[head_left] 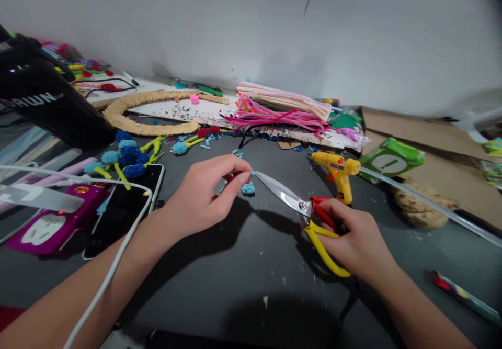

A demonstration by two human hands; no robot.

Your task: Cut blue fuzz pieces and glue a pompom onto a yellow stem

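My right hand (355,236) grips scissors (284,194) with one red and one yellow handle. Their blades look closed or nearly so and point up and left. At the blade tips, my left hand (212,189) is closed in a pinch on a tiny light blue piece (254,173), mostly hidden by the fingertips. It looks like pipe cleaner. Just below those fingertips lies a light blue fuzzy tuft (248,188) on the dark table (251,286). A few short blue cuttings (237,153) are scattered behind the left hand.
A yellow glue gun (337,173) with a long clear stick stands right, near a green packet (392,159). Pipe cleaner bundles (282,108) lie at the back. Left are blue fuzzy flowers (129,155), a phone (123,213), a purple device (50,223) and a black tumbler (47,92). A white cable (129,234) crosses my left forearm.
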